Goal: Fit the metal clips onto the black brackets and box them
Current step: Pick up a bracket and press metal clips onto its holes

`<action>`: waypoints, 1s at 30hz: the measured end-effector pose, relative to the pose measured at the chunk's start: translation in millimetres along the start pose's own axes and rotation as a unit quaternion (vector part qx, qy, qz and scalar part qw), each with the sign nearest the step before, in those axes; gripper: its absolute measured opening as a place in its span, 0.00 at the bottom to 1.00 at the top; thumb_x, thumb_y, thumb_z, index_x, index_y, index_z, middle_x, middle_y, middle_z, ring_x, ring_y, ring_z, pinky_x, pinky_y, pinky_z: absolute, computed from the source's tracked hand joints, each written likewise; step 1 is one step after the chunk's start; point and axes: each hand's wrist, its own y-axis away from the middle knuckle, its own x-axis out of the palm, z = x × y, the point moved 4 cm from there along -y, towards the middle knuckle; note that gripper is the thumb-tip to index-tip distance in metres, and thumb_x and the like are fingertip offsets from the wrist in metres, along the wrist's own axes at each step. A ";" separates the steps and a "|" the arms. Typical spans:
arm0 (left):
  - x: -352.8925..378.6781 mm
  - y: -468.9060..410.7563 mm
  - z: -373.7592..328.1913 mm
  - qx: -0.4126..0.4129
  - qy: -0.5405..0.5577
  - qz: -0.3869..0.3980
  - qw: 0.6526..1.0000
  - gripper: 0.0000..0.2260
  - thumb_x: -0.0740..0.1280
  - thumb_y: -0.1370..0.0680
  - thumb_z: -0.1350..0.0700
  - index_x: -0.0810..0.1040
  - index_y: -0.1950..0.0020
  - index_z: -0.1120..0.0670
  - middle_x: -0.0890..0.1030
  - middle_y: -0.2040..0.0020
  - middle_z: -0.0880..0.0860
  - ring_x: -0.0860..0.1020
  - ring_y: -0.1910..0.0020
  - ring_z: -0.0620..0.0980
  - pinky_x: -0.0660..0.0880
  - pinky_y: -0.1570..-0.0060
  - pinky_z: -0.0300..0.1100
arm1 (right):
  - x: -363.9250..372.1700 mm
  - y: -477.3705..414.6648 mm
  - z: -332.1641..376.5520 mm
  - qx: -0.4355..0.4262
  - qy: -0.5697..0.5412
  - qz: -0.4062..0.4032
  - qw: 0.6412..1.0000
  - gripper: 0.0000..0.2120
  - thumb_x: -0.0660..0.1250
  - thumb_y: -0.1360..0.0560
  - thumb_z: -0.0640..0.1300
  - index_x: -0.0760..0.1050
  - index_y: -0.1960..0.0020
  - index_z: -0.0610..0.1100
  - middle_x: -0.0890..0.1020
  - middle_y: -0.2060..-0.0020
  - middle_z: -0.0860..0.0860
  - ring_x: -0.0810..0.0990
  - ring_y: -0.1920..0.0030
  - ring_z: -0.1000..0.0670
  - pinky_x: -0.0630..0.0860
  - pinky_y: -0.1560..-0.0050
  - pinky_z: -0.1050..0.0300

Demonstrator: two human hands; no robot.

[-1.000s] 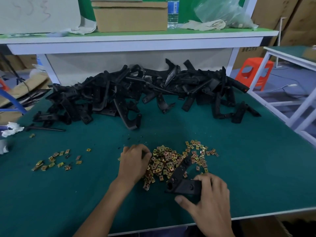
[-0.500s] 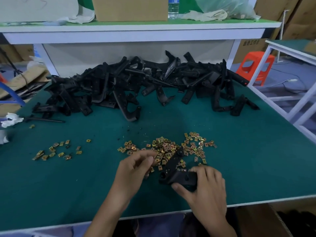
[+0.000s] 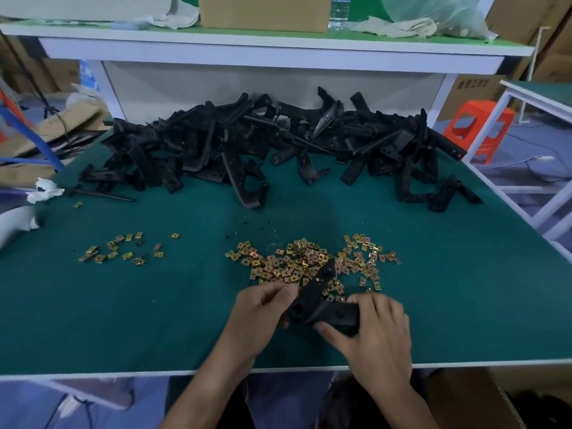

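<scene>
My right hand (image 3: 376, 332) grips the lower arm of a black angled bracket (image 3: 322, 297) just above the green table, near its front edge. My left hand (image 3: 258, 314) is at the bracket's left end, its fingertips pinching a small gold metal clip (image 3: 297, 286) against the black plastic; the clip is mostly hidden. A heap of loose gold clips (image 3: 306, 261) lies right behind the bracket. A big pile of black brackets (image 3: 278, 150) fills the back of the table.
A smaller scatter of clips (image 3: 123, 249) lies at the left. A cardboard box (image 3: 263, 12), a water bottle (image 3: 339, 10) and rags sit on the white shelf above. An orange stool (image 3: 478, 131) stands at the right. Another cardboard box (image 3: 483, 397) shows under the table's front edge.
My left hand left the clip heap with a clip and came to the bracket's left end. My right hand drew the bracket slightly closer to the table's front edge.
</scene>
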 end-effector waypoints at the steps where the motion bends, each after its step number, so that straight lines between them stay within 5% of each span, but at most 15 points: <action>1: 0.3 0.1 -0.3 -0.007 0.012 0.001 1.000 0.11 0.67 0.18 0.51 0.87 0.54 0.52 0.81 0.62 0.50 0.75 0.64 0.44 0.74 0.63 0.37 | 0.2 -0.2 0.4 -0.003 0.000 0.000 1.000 0.36 0.58 0.34 0.79 0.79 0.48 0.49 0.79 0.52 0.52 0.74 0.46 0.45 0.73 0.50 0.46; 6: 0.0 0.2 0.4 -0.057 0.081 0.014 0.995 0.12 0.67 0.18 0.53 0.87 0.53 0.58 0.83 0.59 0.49 0.77 0.62 0.41 0.74 0.64 0.36 | 0.4 0.1 0.4 -0.012 0.002 0.007 1.000 0.37 0.56 0.34 0.80 0.79 0.49 0.49 0.78 0.52 0.51 0.74 0.46 0.43 0.73 0.50 0.45; 18: -5.6 -4.0 1.0 -0.064 0.019 0.022 0.998 0.10 0.70 0.21 0.51 0.87 0.57 0.55 0.83 0.62 0.50 0.79 0.63 0.43 0.76 0.62 0.36 | 4.8 3.2 -1.6 -0.029 -0.008 -0.050 0.998 0.36 0.60 0.35 0.79 0.83 0.53 0.49 0.82 0.54 0.52 0.74 0.50 0.43 0.72 0.55 0.47; 24: -18.5 -2.2 0.0 -0.070 -0.081 0.085 0.991 0.05 0.72 0.22 0.51 0.88 0.54 0.47 0.87 0.55 0.53 0.83 0.55 0.45 0.79 0.50 0.40 | 1.1 3.7 1.1 -0.014 -0.019 -0.079 0.997 0.27 0.60 0.26 0.71 0.83 0.59 0.49 0.81 0.61 0.53 0.76 0.56 0.44 0.73 0.61 0.50; 30: -10.7 5.0 10.4 -0.061 -0.057 0.062 0.995 0.09 0.69 0.20 0.50 0.87 0.54 0.49 0.85 0.59 0.51 0.80 0.59 0.43 0.78 0.56 0.36 | -4.1 1.7 1.5 0.042 -0.015 -0.072 0.996 0.23 0.62 0.25 0.66 0.76 0.66 0.48 0.77 0.67 0.52 0.76 0.61 0.45 0.70 0.68 0.55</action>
